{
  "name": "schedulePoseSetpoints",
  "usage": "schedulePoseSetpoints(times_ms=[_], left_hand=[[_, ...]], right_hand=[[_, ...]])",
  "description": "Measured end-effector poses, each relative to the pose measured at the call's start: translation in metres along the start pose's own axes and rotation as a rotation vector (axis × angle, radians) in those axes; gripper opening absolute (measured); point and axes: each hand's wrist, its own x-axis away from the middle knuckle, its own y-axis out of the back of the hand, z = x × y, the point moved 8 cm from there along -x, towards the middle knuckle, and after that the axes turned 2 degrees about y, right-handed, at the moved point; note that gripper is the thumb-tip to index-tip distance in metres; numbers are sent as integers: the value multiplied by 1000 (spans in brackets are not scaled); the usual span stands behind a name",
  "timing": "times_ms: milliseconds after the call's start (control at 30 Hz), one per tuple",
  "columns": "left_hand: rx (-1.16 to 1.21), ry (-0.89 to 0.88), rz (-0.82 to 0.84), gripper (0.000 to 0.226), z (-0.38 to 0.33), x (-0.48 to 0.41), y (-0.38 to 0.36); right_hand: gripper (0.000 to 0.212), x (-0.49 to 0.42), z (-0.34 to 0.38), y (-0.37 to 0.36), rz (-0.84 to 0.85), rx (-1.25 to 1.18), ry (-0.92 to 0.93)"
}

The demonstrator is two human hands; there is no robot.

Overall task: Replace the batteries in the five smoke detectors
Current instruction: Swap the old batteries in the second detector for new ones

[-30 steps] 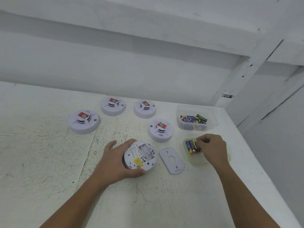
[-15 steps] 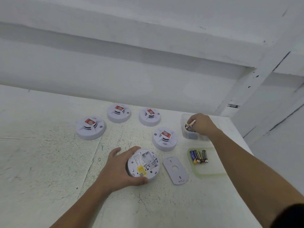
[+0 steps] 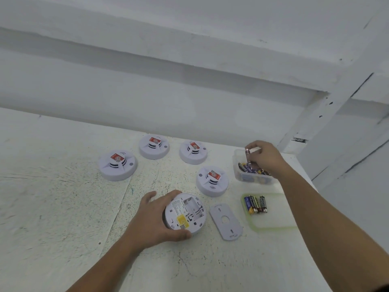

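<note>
white table (image 3: pixel 63 207) bearing smoke detectors (image 3: pixel 117 165), tub (image 3: pixel 237 163), lid (image 3: pixel 273 227).

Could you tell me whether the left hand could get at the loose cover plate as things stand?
Probably yes, once freed: the left hand grips the opened detector, and the cover plate lies flat just beside it with nothing on it or between them.

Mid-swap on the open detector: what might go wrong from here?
The batteries on the green lid lie close to the clear tub, so the two sets could be mixed. The right hand pinches a battery by the fingertips; it could drop. The loose backplate could be knocked.
</note>
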Motion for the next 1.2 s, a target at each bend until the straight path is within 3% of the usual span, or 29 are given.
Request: schedulePoseSetpoints(times_ms=[167,367,467,767,1033,1200], left_hand=[[-16,-25,-26,71,3,-2,0],[-68,-30,-39,83,14,-7,-4],[-53,-52,-40,78,9,-6,-3],[-40,-59,-40,91,10,-6,-4],[-39,-69,-24,77,-5,-3,0],[-40,-50,-20,81,-4,-3,1]], right_hand=[[17,45,45,-7,56,-177,132],[17,109,58,-67,229,-228,192],[20,136,56,-99,297,-125,275],[9,165,43,-126,187,138,527],[21,170,30,-127,294,215,561],[23,173,30,-125,341,168,581]])
